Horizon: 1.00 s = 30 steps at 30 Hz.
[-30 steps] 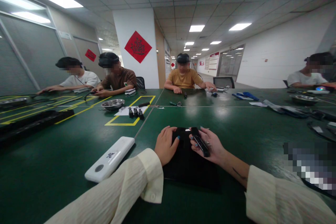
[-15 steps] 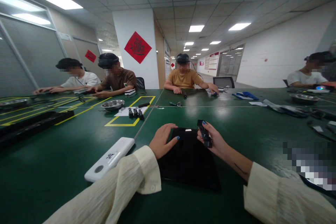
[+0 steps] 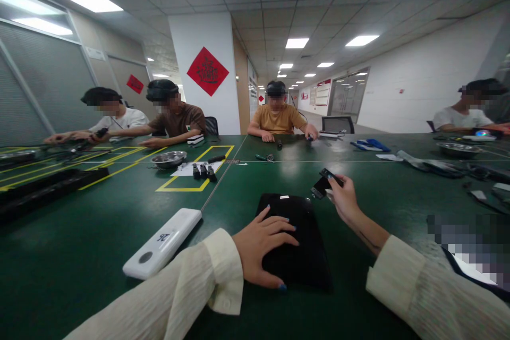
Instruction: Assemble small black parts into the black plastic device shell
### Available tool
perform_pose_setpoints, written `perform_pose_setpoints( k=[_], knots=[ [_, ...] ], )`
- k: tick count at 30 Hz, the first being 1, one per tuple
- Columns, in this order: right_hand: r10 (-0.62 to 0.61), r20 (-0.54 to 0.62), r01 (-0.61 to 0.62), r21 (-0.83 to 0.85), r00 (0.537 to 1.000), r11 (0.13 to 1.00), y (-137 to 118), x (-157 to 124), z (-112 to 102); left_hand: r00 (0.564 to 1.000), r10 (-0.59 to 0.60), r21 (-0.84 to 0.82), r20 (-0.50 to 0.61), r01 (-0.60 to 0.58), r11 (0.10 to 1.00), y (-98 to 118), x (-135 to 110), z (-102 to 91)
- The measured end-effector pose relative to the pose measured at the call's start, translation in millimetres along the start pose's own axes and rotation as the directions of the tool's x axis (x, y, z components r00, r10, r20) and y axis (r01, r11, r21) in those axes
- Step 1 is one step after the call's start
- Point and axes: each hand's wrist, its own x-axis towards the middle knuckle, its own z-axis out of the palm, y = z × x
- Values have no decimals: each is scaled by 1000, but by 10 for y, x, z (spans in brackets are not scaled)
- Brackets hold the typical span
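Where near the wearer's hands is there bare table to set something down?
Bare green table lies beyond the black pad, up to the white line, and left of the white power bank toward the black trays. Crowded: the pad itself under the left hand, the right hand holding a small black device, and the cable clutter at right.

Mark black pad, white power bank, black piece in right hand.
black pad (image 3: pixel 313 247), head view, bare right half.
white power bank (image 3: pixel 163 243), head view, middle of top face.
black piece (image 3: pixel 320 187), head view, exposed left end.

pad (image 3: pixel 297 255) under left hand (image 3: pixel 261 247) | power bank (image 3: pixel 163 241) left of pad
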Motion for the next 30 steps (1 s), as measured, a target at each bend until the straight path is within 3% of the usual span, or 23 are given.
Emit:
perform_pose_setpoints(
  k=[8, 13, 17, 24, 30],
  knots=[
    [-2, -43, 0, -29, 999, 1000, 79, 49, -49, 995, 95, 120, -12, -93, 988, -107, 10, -98],
    [-2, -50, -2, -70, 999, 998, 97, 70, -85, 1000, -4, 180, 23, 0, 984, -267, -47, -230],
    [-9, -72, 4, -57, 997, 998, 104, 66, -90, 996, -84, 221, -2, 82, 972, -359, -70, -229],
    [-4, -85, -1, -60, 996, 998, 110, 58, -54, 917, -309, 190, -251, 360, 913, -41, 67, 48],
    [-25, -82, 21, -53, 996, 998, 138, 32, -33, 885, -392, 136, -250, 433, 891, 184, 163, 289]
  ],
)
